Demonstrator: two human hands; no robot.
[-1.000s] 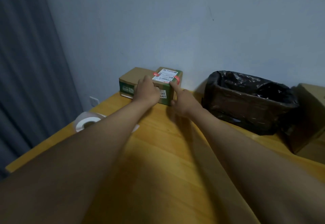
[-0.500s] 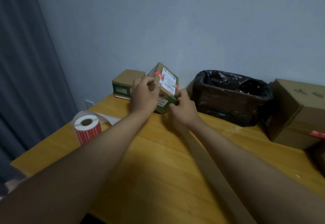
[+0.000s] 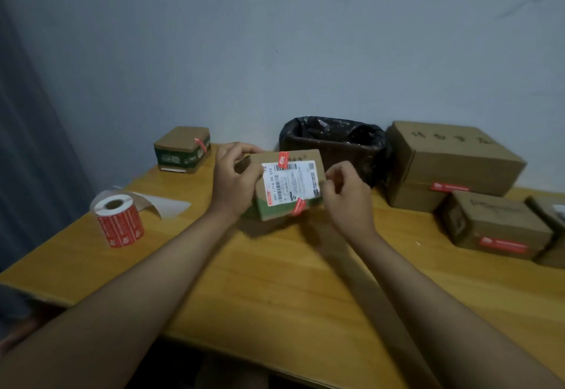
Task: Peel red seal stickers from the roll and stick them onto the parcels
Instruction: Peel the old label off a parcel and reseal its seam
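While I hold the small parcel [image 3: 287,185] up over the worktop [image 3: 275,281], my left hand [image 3: 234,182] grips its left side and my right hand [image 3: 347,197] pinches its right edge. It has 2 red seal stickers [image 3: 283,159] on it. The sticker roll [image 3: 120,220] stands well apart on my left. If my grip slips, the parcel could drop, I think.

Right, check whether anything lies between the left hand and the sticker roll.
Nothing visible does. The left hand grips the held parcel together with the right hand; the sticker roll stands to its left on bare table, with only its loose backing strip trailing behind.
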